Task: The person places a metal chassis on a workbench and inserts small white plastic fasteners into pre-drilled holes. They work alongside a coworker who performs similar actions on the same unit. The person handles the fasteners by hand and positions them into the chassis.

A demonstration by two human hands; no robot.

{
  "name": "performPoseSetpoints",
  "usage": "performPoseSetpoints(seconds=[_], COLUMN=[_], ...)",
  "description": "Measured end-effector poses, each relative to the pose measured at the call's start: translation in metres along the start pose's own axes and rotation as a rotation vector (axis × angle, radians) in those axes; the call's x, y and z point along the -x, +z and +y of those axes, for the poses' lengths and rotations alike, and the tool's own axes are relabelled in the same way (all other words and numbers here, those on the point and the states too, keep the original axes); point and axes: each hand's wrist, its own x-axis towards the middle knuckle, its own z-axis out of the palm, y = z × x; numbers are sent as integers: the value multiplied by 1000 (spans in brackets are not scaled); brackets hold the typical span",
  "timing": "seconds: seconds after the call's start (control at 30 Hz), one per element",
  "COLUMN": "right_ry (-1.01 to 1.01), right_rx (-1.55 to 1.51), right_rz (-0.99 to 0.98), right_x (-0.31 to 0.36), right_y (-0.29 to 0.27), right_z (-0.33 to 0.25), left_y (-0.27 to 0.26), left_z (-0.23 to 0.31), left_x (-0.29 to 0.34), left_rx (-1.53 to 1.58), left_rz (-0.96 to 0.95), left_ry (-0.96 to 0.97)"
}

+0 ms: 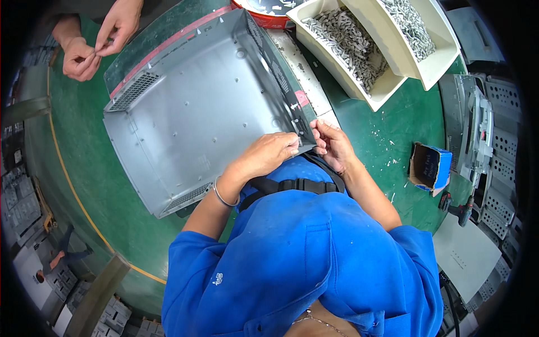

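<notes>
A large grey moulded housing [196, 112] with low walls and vent grilles lies open side up before me, its near right corner at my waist. My left hand [269, 151] rests at that corner, fingers curled together over the inner side of the wall. On the outer side, my right hand [332, 147] pinches with thumb and fingertips close to the edge. Whatever sits between the fingertips of either hand is too small or hidden to make out. A small whitish clip [295, 105] sits on the same wall, just beyond my hands.
Cream bins [393, 104] of small grey-white parts stand at the far right, beside a red basin [270, 21]. On the right are a blue open box [441, 165] and a power drill [464, 211]. Another person's hands [95, 48] meet at the upper left.
</notes>
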Motion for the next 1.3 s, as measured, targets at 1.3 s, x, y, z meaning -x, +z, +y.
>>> performPoseSetpoints(seconds=[1.3], right_ry=[-109], right_rx=[198], right_rz=[34], right_x=[-6], right_y=[-86], right_z=[-30], left_y=[16], left_z=[8], left_x=[13], left_rx=[-55], left_rz=[133], left_ry=[-142])
